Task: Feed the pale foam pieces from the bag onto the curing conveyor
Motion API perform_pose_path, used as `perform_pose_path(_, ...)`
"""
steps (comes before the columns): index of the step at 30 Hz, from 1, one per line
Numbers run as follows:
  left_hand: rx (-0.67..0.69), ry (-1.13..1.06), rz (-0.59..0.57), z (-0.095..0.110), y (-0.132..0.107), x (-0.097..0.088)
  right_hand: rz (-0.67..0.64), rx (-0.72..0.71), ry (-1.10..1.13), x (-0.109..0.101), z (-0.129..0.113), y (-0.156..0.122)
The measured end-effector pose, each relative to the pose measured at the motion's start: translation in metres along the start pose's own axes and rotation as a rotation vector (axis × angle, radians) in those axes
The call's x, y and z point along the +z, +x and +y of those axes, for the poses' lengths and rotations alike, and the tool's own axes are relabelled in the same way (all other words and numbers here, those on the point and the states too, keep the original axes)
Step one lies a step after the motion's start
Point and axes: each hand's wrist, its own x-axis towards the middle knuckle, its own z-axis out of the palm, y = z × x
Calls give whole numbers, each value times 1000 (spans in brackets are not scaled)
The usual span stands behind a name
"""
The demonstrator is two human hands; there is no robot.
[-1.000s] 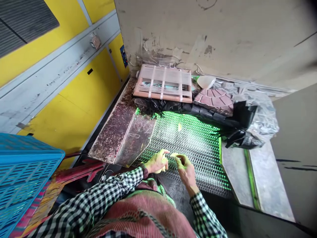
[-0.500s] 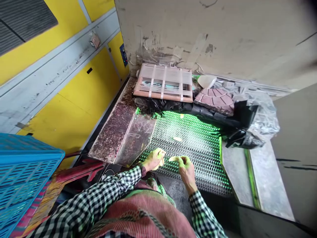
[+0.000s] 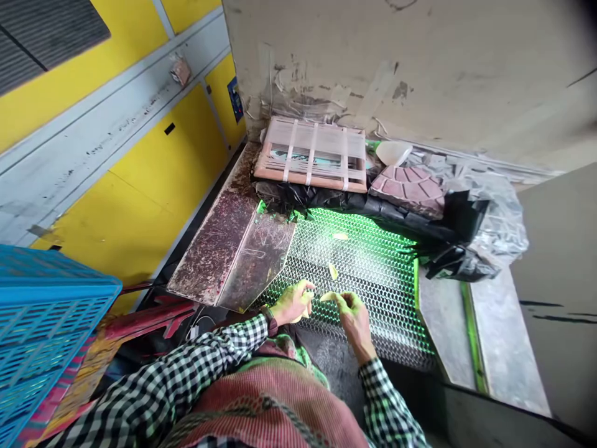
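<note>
Mesh belt (image 3: pixel 387 305) carries two pale pieces (image 3: pixel 333 271); over its near end, right hand (image 3: pixel 355 318) pinches a third piece (image 3: pixel 328 297), left hand (image 3: pixel 290 305) clasps more.

We see wire-mesh belt (image 3: pixel 377 295): bare metal, glinting, open-textured. Pale pieces (image 3: pixel 333 271) on it: smooth-looking, material we cannot tell. Left of belt: mottled plate (image 3: pixel 217 233), rough, rust-like; farther left, blue crate (image 3: pixel 51 274), plastic; yellow panel (image 3: pixel 135 199), smooth, painted-looking. Right of belt: grey plate (image 3: pixel 508 354), smoother, dull metal. Beyond belt: black sheeting (image 3: pixel 405 224), glossy crinkled plastic; slab (image 3: pixel 408 186), matt, stone-like. Before belt: checked sleeves (image 3: pixel 186 373), cloth; ribbed pink garment (image 3: pixel 280 398), matt fabric.
</note>
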Motion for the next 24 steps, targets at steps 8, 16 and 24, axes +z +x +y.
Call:
perform_pose_path(8, -11, -250, 198, 7, 2, 3, -330, 176, 316, 25, -25, -27)
perform_pose_path(16, 44, -409, 103, 6, 1, 11, -278, 309, 649, 54, -26, -34)
perform_pose_path(24, -48, -319, 276, 6, 6, 7, 47, 75, -38, 15, -12, -11)
